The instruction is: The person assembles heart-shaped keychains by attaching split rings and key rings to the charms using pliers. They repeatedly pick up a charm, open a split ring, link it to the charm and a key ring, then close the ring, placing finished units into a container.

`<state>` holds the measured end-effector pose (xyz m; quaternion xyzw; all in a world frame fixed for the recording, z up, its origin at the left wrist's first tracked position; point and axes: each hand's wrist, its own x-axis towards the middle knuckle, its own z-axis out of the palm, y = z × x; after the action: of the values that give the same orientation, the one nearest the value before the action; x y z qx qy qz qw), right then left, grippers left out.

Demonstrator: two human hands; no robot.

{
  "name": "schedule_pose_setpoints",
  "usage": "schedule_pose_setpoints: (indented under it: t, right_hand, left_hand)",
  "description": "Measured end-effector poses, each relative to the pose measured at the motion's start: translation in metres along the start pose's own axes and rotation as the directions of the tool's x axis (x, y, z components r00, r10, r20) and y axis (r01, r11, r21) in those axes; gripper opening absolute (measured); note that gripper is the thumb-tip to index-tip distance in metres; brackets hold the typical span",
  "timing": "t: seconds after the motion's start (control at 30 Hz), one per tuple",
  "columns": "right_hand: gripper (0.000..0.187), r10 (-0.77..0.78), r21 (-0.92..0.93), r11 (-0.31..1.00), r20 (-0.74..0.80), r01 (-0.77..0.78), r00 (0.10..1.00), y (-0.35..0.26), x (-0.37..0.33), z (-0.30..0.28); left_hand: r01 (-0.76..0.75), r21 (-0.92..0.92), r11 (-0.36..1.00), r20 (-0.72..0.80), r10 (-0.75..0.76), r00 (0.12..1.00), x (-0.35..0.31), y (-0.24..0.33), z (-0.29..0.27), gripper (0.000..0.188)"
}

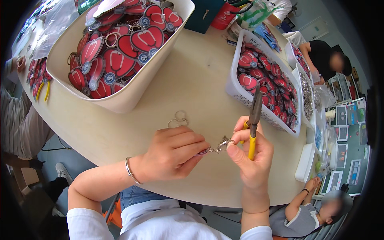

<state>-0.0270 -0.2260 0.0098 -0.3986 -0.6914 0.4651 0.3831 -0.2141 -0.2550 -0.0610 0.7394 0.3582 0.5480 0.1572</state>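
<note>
- Keychain [219, 149]: in the head view, my only feed, I have it spanning both hands, on the near side of the cream bin [138, 90] and toward its right.
- My left hand [172, 154], nearer than the bin, has its fingers pinching a flat, red-edged piece at one chain end; most of it is hidden.
- My right hand [256, 160], farther right of the bin, pinches the chain's ring end between thumb and fingertip, with yellow-handled pliers [255, 114] tucked in its grasp.
- Loose rings [176, 119] lie on the bench [200, 92], just nearer than the bin.
- I judge the step in hand to be handling the ring end, the pliers waiting.
- The next move calls for a steady left pinch and a ring turned without snagging the chain.
</note>
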Motion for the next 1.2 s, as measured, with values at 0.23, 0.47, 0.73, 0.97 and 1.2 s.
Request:
schedule_pose_setpoints:
  t: [0.23,0.47,0.73,0.97,1.2]
  right_hand:
    - [0.017,0.003,0.006,1.000,0.002,-0.003,1.000,0.0000,0.0016,0.0029]
    - [0.017,0.004,-0.001,1.000,-0.003,-0.004,1.000,-0.0006,0.0017,0.0025]
    - [0.017,0.004,-0.015,1.000,-0.007,-0.004,1.000,0.0000,0.0016,0.0007]
    - [0.017,0.007,-0.012,1.000,-0.008,-0.007,1.000,-0.0004,0.0012,0.0005]
    - [0.017,0.009,-0.006,1.000,-0.022,-0.009,1.000,-0.0030,0.0007,0.0018]
  left_hand:
    - [-0.008,0.009,1.000,-0.004,0.008,1.000,-0.0008,-0.0015,0.0003,0.028]
    - [-0.039,-0.012,0.999,-0.012,0.039,0.999,-0.0003,-0.0026,0.0014,0.028]
    - [-0.035,-0.017,0.999,-0.023,0.034,0.999,0.0007,-0.0020,0.0000,0.026]
    - [-0.030,-0.011,0.999,-0.027,0.030,0.999,0.0011,-0.0011,-0.0015,0.025]
    - [-0.028,-0.002,1.000,-0.033,0.028,0.999,0.0015,-0.0007,-0.0031,0.026]
